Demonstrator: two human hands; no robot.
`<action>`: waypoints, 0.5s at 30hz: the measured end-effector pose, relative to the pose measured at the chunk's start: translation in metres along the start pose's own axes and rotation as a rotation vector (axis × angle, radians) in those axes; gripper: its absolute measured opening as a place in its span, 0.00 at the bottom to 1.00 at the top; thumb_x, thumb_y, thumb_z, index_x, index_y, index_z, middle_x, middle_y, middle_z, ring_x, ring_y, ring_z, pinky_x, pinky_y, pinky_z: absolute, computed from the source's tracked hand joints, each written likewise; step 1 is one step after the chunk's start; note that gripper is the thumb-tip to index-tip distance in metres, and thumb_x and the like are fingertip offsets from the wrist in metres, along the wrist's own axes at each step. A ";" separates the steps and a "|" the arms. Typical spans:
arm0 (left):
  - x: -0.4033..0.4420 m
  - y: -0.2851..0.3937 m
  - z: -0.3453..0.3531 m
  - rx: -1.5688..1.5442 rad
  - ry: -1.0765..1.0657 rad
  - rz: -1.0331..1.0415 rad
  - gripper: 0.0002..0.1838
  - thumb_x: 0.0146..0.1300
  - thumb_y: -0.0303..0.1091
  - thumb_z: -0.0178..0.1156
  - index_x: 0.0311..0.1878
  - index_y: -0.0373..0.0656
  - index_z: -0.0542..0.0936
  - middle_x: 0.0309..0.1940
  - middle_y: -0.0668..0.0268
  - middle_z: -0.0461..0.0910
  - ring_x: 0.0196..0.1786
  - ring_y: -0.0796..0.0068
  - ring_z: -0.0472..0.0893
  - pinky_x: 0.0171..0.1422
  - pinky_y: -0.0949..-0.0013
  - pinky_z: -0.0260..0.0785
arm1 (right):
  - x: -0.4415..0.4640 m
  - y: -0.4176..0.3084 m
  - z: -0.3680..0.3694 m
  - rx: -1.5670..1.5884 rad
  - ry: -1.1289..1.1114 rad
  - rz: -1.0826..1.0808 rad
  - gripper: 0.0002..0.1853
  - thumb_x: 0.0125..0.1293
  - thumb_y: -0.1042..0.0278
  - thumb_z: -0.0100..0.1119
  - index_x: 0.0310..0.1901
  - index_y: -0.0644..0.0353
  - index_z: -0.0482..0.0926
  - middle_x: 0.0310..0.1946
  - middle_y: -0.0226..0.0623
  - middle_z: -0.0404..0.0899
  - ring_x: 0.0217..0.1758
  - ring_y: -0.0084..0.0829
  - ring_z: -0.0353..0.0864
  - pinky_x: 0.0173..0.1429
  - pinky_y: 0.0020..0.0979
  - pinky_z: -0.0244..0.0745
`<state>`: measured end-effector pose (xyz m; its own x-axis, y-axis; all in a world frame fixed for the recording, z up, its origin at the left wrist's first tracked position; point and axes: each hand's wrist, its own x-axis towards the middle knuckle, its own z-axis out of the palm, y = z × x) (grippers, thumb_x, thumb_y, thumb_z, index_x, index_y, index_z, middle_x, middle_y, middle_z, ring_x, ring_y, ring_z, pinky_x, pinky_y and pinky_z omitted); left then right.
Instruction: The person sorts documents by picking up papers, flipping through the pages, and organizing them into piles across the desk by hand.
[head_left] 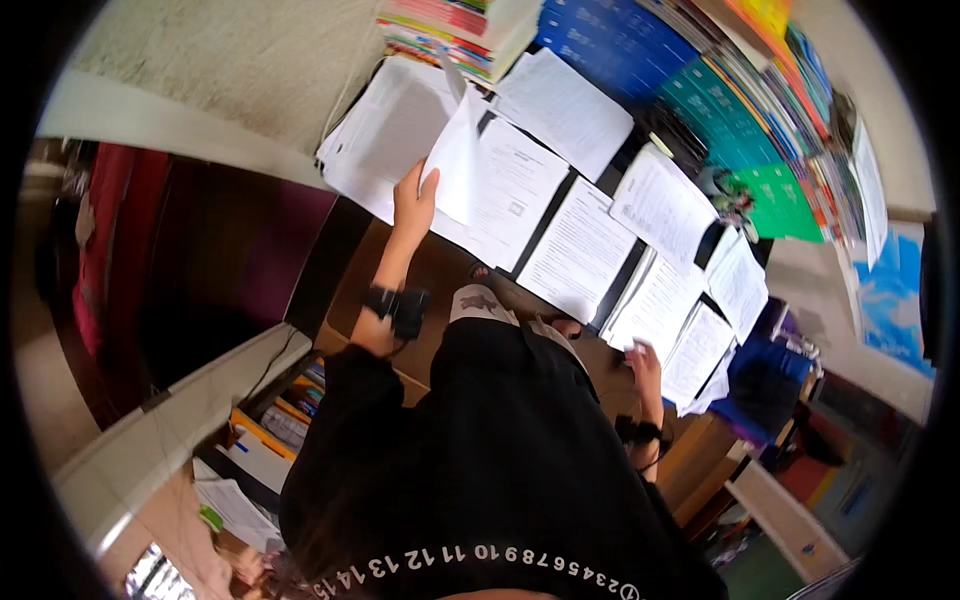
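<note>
Guide the raised sheet (460,165) evenly, left hand (413,205) pinching its edge between closed fingers; whether the half-curled right hand (643,362) grips anything cannot be told.

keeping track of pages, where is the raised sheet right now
In the head view, the raised sheet is upper left of centre, in the left hand, at the right edge of the leftmost papers.
</note>
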<state>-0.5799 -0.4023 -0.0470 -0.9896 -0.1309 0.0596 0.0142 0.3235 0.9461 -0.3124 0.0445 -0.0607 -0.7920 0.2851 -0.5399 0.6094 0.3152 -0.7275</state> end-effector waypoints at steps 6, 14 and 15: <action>-0.084 0.085 0.040 -0.764 -0.216 -0.448 0.22 0.65 0.39 0.55 0.57 0.34 0.71 0.47 0.65 0.74 0.48 0.79 0.72 0.49 0.74 0.66 | 0.000 -0.164 0.054 0.607 -0.244 -0.102 0.31 0.71 0.46 0.41 0.65 0.62 0.59 0.61 0.39 0.66 0.63 0.31 0.66 0.65 0.35 0.60; -0.140 0.079 0.067 -0.414 -0.395 -0.311 0.21 0.67 0.37 0.52 0.56 0.29 0.70 0.45 0.60 0.76 0.46 0.75 0.74 0.52 0.71 0.66 | -0.003 -0.198 0.038 0.827 0.123 -0.163 0.29 0.64 0.63 0.56 0.63 0.65 0.60 0.57 0.41 0.68 0.60 0.33 0.65 0.64 0.33 0.58; -0.140 0.081 0.066 -0.356 -0.457 -0.302 0.21 0.66 0.37 0.53 0.57 0.30 0.70 0.46 0.59 0.76 0.47 0.74 0.74 0.53 0.71 0.66 | -0.007 -0.199 0.035 0.804 0.172 -0.185 0.28 0.63 0.66 0.56 0.63 0.65 0.61 0.57 0.41 0.68 0.60 0.33 0.65 0.64 0.32 0.58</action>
<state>-0.4498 -0.2958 0.0004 -0.9175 0.2695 -0.2927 -0.3055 -0.0059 0.9522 -0.4295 -0.0517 0.0726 -0.8199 0.4469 -0.3577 0.2066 -0.3517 -0.9130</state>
